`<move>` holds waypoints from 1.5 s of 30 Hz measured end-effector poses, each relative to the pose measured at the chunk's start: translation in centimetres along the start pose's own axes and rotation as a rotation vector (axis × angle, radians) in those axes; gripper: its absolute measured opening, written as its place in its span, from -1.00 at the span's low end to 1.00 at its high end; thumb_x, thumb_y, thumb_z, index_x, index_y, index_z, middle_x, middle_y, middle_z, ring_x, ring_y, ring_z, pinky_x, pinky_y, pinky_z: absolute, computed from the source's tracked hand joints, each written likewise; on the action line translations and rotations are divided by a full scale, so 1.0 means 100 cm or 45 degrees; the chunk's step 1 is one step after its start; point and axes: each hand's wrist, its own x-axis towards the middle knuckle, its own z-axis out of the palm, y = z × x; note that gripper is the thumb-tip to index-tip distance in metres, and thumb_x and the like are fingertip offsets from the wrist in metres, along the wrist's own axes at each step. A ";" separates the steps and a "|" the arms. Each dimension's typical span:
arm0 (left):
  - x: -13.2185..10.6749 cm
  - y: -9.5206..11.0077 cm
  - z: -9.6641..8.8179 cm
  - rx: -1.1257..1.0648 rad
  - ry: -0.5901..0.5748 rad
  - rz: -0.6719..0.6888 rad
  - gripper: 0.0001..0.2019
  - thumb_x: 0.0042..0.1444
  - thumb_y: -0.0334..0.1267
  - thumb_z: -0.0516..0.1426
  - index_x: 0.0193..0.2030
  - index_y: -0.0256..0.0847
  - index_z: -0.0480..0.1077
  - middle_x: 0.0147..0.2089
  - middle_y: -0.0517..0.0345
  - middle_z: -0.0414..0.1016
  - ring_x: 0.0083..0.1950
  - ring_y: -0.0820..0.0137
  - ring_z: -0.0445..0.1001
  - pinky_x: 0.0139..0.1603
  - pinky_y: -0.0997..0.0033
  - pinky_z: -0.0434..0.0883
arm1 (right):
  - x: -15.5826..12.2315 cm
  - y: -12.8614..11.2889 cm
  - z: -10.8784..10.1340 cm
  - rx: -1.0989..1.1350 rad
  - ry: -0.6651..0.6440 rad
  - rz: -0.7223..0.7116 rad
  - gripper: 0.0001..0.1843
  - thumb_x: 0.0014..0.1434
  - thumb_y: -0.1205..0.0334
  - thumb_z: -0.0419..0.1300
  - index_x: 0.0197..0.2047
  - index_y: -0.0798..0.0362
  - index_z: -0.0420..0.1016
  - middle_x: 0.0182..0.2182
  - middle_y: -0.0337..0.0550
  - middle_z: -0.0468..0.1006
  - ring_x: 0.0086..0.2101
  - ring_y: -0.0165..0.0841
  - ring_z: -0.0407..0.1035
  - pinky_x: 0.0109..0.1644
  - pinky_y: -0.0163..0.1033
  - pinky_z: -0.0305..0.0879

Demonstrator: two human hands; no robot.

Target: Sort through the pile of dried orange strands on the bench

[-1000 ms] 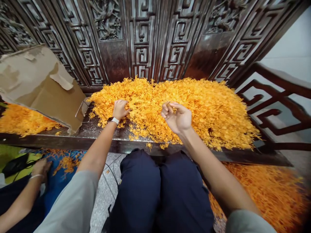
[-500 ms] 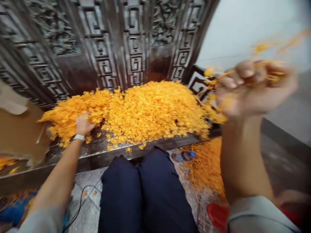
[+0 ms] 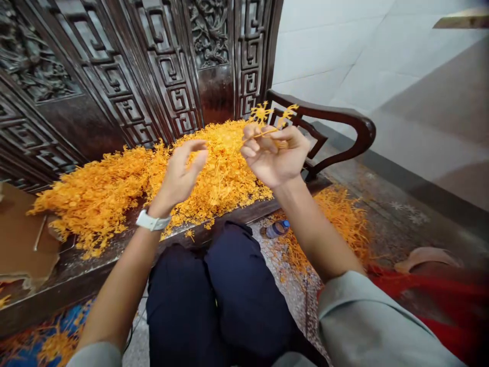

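Note:
My right hand [image 3: 278, 155] is raised over the right end of the heap, its fingers closed on a few thin-stemmed orange plastic flower pieces [image 3: 260, 113]. Their spiky heads stick up past my fingertips. To its left, my left hand [image 3: 179, 171], with a white band at the wrist, hovers above the heap. Its thumb and fingers are apart, and nothing shows between them. A large heap of orange flower pieces [image 3: 103, 191] spreads along the dark wooden bench [image 3: 114, 257], partly hidden behind both hands.
The bench has a carved back [image 3: 216, 94] and a curved armrest [image 3: 361, 130]. A torn cardboard box [image 3: 23, 229] stands at left. On the floor at right lie a blue-capped bottle [image 3: 277, 229] and a pile of orange stems [image 3: 344, 219]. Something red [image 3: 428, 300] is at lower right.
My left hand has lifted off the heap's left part and moved right. My right hand has come down and inward, still gripping orange pieces. The view has turned right.

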 end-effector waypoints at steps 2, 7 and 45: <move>0.009 0.024 0.022 -0.097 -0.306 0.022 -0.68 0.42 0.08 0.11 -0.18 -0.14 0.43 -0.24 0.11 0.54 -0.19 0.32 0.52 -0.15 0.30 0.44 | -0.005 0.006 0.008 -0.013 -0.048 0.030 -0.48 0.23 -0.13 0.22 -0.52 -0.02 0.09 -0.31 -0.11 0.36 -0.41 -0.40 0.17 -0.30 -0.15 0.33; -0.012 0.024 0.029 0.119 -0.418 0.103 -0.59 0.45 -0.05 0.08 -0.46 -0.13 0.28 -0.50 0.17 0.34 -0.44 0.35 0.35 -0.34 0.30 0.27 | -0.029 0.010 -0.024 -0.315 -0.190 0.165 -0.39 0.28 -0.12 0.30 -0.59 0.00 0.13 -0.45 -0.18 0.28 -0.44 -0.40 0.09 -0.31 -0.17 0.21; -0.057 -0.067 0.009 0.660 0.042 -0.638 -0.70 0.30 -0.22 0.15 -0.49 -0.15 0.41 -0.51 0.05 0.42 -0.39 0.19 0.42 -0.32 0.24 0.19 | -0.141 0.018 0.002 -0.444 -0.810 -0.122 -0.55 0.29 -0.13 0.26 -0.56 -0.13 0.42 -0.64 -0.19 0.21 -0.56 -0.26 0.13 -0.39 -0.07 0.10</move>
